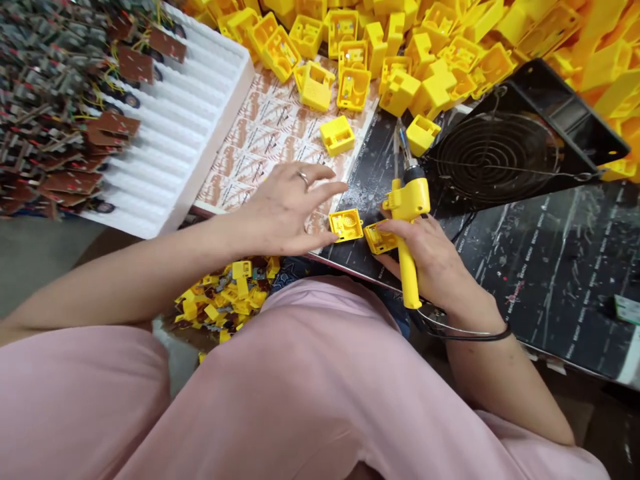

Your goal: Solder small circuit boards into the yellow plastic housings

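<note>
Your right hand (435, 263) clamps soldering iron (411, 200) plus yellow case (379, 239); left hand (285, 210) lies flat, unclenched; second case (346, 225) just beside that grip.

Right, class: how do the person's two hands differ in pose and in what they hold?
The left hand lies spread and holds nothing; the right hand is closed round a yellow soldering tool. The left hand wears a ring; the right shows none. Both are bare, beside a small yellow casing.

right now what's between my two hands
One small yellow case lies between the left hand and the right hand, which grips the iron; head view.
</note>
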### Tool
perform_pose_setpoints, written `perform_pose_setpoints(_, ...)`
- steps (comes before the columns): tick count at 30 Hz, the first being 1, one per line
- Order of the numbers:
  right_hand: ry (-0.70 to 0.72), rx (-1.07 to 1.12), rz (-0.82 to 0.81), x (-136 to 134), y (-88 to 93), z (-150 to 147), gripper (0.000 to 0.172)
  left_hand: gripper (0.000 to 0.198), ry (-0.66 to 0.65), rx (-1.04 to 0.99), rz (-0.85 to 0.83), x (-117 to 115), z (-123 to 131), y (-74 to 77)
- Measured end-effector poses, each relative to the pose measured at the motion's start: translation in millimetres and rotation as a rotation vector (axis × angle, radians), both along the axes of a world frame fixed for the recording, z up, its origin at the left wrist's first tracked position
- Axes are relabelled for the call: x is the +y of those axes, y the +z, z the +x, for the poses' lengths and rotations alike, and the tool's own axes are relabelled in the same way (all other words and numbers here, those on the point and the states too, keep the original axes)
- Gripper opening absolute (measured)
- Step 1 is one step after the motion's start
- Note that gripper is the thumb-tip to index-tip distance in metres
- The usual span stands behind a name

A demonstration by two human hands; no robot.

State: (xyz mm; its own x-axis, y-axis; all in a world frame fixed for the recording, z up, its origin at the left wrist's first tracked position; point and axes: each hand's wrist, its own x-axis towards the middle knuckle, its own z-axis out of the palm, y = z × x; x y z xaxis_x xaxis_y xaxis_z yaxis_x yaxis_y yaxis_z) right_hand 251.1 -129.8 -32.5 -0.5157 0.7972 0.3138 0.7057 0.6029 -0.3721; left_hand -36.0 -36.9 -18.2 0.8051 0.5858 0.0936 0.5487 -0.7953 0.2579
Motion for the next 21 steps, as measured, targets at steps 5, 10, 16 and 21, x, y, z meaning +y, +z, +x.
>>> perform_pose_setpoints(5,-0.151,-0.067,0.138,-3.4,-10.7,-12.3,0.031,0.066,-0.037,0.032,-0.062,-25.8,29.2,-12.8)
perform_pose_setpoints(10,-0.146,-0.017,0.173,-6.9,-13.2,-18.4,0.038,0.084,0.084,0.114,0.005,-7.3,2.9,-4.0)
perform_pose_setpoints(16,-0.037,0.011,0.196,6.6,-26.0,-27.7,0.042,0.051,0.235,0.236,-0.17,31.2,-18.4,20.9)
perform_pose_setpoints(21,-0.073,-0.016,0.228,9.5,-35.1,-29.2,0.041,0.052,0.229,-0.163,-0.362,19.6,6.0,11.9)
